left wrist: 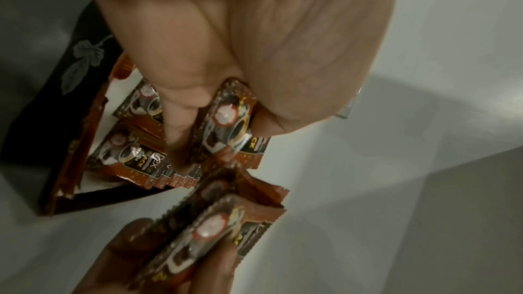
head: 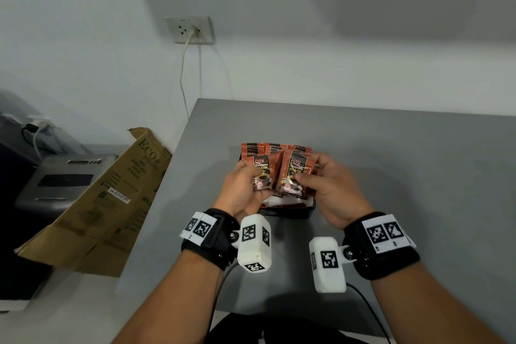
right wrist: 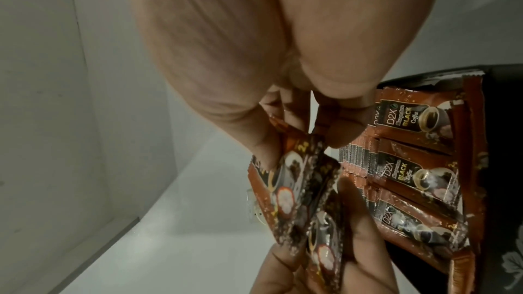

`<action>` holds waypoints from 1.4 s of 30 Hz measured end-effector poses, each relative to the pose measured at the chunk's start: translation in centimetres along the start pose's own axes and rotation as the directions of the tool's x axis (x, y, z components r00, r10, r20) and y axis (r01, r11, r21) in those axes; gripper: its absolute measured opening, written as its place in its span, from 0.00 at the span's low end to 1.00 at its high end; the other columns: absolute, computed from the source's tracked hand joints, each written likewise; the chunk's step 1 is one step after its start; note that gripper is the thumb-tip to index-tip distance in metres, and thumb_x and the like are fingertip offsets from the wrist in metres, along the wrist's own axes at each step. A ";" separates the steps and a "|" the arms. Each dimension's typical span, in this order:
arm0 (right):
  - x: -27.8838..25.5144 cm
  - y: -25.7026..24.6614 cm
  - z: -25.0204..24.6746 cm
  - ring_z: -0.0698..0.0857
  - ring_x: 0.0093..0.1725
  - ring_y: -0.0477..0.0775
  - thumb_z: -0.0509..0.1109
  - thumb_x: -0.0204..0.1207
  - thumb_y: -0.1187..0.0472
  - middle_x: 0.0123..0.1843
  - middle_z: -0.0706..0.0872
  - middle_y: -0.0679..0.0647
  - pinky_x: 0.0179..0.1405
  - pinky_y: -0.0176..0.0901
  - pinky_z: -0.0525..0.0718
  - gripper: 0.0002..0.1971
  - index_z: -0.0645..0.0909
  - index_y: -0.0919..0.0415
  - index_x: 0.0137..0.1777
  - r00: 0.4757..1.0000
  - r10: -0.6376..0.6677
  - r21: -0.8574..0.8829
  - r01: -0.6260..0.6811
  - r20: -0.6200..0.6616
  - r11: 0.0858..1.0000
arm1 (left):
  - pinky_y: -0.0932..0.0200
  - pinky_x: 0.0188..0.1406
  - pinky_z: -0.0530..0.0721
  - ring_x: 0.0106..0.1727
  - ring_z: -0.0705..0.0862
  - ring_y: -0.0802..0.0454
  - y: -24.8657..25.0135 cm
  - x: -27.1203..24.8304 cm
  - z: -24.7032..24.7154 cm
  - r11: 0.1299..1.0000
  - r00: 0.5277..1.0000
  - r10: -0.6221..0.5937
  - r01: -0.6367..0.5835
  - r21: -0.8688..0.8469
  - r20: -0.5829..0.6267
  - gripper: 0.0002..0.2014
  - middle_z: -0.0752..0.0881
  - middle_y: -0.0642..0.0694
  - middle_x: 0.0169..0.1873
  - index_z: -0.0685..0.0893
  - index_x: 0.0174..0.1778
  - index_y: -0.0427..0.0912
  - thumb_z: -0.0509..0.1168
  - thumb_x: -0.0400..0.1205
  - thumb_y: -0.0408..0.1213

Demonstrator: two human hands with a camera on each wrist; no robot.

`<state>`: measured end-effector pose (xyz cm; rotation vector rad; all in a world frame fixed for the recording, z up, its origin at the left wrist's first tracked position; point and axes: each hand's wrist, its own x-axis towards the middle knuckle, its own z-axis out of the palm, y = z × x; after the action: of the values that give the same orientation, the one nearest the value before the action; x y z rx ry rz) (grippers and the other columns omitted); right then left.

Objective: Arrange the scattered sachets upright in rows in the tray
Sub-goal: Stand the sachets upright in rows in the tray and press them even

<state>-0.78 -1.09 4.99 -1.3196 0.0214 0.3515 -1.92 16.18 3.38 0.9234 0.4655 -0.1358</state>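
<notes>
While both hands hover just above the tray (head: 310, 211), each holds its own small bunch of sachets face-up toward the wearer, probably so the print can be squared before the bunches go in; the left hand (head: 243, 190) curls its fingers and thumb round the lower end of one bunch (head: 262, 173), and the right hand (head: 331, 190) pinches the other bunch (head: 294, 176) by its side edge, leaving the bottom edges free to enter first. Inside the tray, at its far side, rows of sachets (head: 275, 149) already stand on end, packed close so they prop each other up; at its near side a patch of pale floor shows with a few sachets (head: 284, 201) lying flat, which I judge is the gap the held bunches are meant for. Left of the tray, off the grey table (head: 418, 176), a cardboard box flap (head: 111, 198) leans; beyond the tray a wall socket (head: 190, 30) carries a plugged cable.
</notes>
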 end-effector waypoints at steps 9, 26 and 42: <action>-0.7 -0.2 1.5 0.88 0.56 0.40 0.79 0.74 0.66 0.56 0.91 0.40 0.62 0.45 0.86 0.22 0.83 0.40 0.62 0.970 -0.215 -0.518 0.240 0.109 0.821 | 0.39 0.64 0.84 0.61 0.84 0.32 -0.3 -0.9 0.9 0.994 0.967 -0.111 0.104 0.040 0.227 0.29 0.83 0.26 0.63 0.76 0.72 0.26 0.70 0.75 0.33; 0.1 -1.2 2.5 0.72 0.75 0.45 0.85 0.61 0.53 0.76 0.74 0.45 0.79 0.48 0.69 0.46 0.68 0.49 0.80 0.865 -0.098 -0.806 0.495 0.492 0.326 | 0.53 0.35 0.87 0.36 0.89 0.43 -0.2 -1.7 0.8 0.991 0.963 -0.129 0.119 0.057 0.235 0.16 0.86 0.35 0.38 0.82 0.50 0.33 0.63 0.65 0.23; 1.4 -2.6 0.6 0.89 0.42 0.54 0.77 0.75 0.63 0.44 0.90 0.52 0.48 0.51 0.89 0.11 0.88 0.47 0.54 0.962 -0.178 -0.687 0.273 0.207 0.673 | 0.51 0.42 0.88 0.47 0.90 0.41 -0.3 -0.5 0.8 0.944 0.983 0.108 -0.149 0.294 0.151 0.33 0.88 0.32 0.53 0.79 0.69 0.38 0.73 0.69 0.12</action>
<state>1.14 -0.73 7.30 -2.0520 -0.4279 0.2270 -2.23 15.31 3.82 1.2367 0.2617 -0.1513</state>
